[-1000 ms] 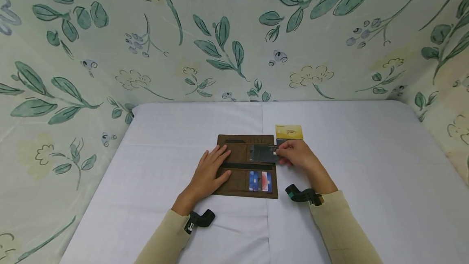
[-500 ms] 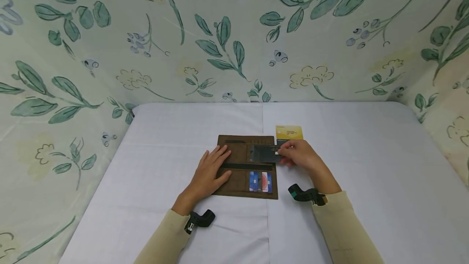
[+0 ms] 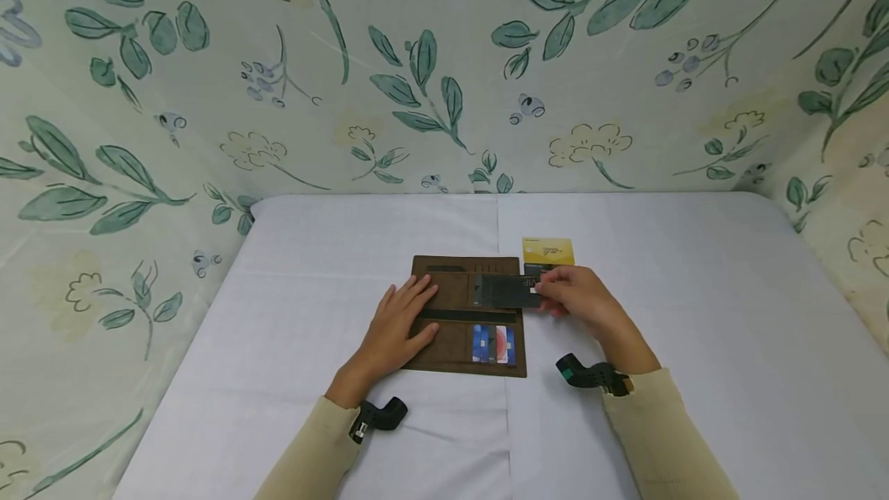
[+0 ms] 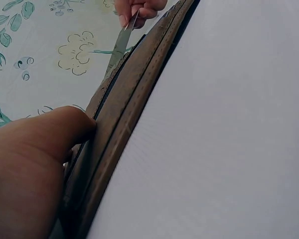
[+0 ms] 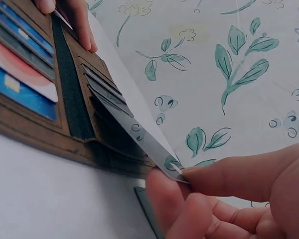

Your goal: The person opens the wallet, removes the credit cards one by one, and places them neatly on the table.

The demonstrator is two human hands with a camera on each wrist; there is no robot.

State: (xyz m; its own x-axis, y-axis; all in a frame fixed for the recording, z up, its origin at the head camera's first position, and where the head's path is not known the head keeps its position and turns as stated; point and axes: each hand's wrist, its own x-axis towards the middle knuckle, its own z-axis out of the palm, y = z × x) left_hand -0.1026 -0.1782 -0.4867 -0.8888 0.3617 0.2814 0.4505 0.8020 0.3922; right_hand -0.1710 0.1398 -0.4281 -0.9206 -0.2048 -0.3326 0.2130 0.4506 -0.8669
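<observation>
A brown bifold wallet (image 3: 451, 346) lies unfolded on the white cloth. Its left side is under my left hand (image 3: 396, 322), whose fingers are spread and straight; in the left wrist view the thumb (image 4: 74, 122) presses on the leather. My right hand (image 3: 579, 295) pinches the right end of a dark card (image 3: 503, 292) between thumb and fingers. Most of that card's length shows in the right wrist view, slanting up out of a slot in the upper half; whether its far end is still inside cannot be told. Several blue, red and dark cards (image 5: 27, 74) fill the lower half's slots.
Just beyond my right hand, a yellow card (image 3: 547, 248) lies on the table (image 3: 694, 292) by the wallet's upper right corner, with a dark card edge below it. Floral cloth (image 3: 444, 83) hangs behind the table. Both wrists wear black cameras.
My right hand has drawn the dark card a little to the right, so more of it sticks out past the wallet's edge. The left hand and wallet have stayed put.
</observation>
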